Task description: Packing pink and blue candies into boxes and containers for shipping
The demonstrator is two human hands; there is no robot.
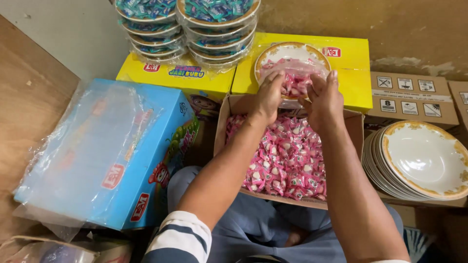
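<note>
Hands (297, 95) over yellow boxes (348, 63), brown concrete wall (390, 29) behind

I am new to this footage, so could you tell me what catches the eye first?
An open carton heaped with pink wrapped sweets fills the centre. Just above it, the left hand and right hand hold a gold-rimmed plate wrapped in clear film. Stacked empty plates sit at right.
</note>
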